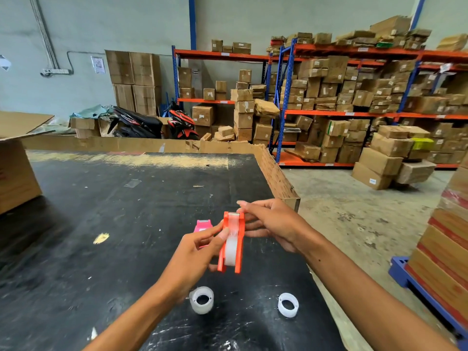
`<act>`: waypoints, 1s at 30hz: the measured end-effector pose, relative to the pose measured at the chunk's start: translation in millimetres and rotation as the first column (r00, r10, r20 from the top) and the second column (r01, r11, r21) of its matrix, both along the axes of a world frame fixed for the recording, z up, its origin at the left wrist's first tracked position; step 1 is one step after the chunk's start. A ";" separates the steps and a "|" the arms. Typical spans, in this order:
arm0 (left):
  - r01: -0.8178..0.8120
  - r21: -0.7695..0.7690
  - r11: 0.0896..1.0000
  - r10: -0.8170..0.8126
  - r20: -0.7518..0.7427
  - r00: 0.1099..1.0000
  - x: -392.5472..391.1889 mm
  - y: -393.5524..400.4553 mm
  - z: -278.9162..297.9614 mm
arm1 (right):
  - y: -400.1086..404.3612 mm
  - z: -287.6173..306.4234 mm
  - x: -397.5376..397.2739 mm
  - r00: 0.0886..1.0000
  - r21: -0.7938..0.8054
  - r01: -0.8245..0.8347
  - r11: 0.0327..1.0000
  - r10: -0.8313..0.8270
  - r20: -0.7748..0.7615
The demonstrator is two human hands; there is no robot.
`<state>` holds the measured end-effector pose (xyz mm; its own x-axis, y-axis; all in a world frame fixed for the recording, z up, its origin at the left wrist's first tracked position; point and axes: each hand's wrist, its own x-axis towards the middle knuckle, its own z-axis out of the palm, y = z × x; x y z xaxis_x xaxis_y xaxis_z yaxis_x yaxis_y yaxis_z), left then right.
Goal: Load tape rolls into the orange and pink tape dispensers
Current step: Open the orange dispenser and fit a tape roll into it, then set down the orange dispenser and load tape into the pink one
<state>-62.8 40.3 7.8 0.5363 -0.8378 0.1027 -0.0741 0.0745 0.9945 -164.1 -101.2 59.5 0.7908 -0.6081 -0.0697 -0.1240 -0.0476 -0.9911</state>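
Observation:
Above the black table (101, 224) I hold the orange tape dispenser (240, 239) upright, with a clear tape roll (231, 252) seated between its two side walls. My left hand (195, 257) grips its left side, thumb pressed on the roll. My right hand (271, 224) holds the right side near the cutter end, fingers spread. The pink tape dispenser (202, 225) lies on the table just behind my left hand, partly hidden. Two loose white tape rolls rest near the front edge: a taller one (201, 300) and a thinner one (288, 305).
A large cardboard box (15, 171) stands on the table's left. A cardboard rim (276, 173) lines the far and right edges. Shelving with cartons (354, 97) and stacked boxes (445, 244) on a blue pallet fill the right side.

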 end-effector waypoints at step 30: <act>-0.140 0.363 0.921 0.141 0.022 0.990 29.2 -99.8 -37.6 | -82.7 -123.3 74.4 0.927 -0.138 0.289 0.947 -0.312 -0.206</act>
<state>-33.6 -59.5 -29.8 0.6508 -0.7334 -0.1965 -0.0533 -0.3023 0.9517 -89.6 -183.9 -63.8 0.5412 -0.8280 -0.1468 -0.3649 -0.0739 -0.9281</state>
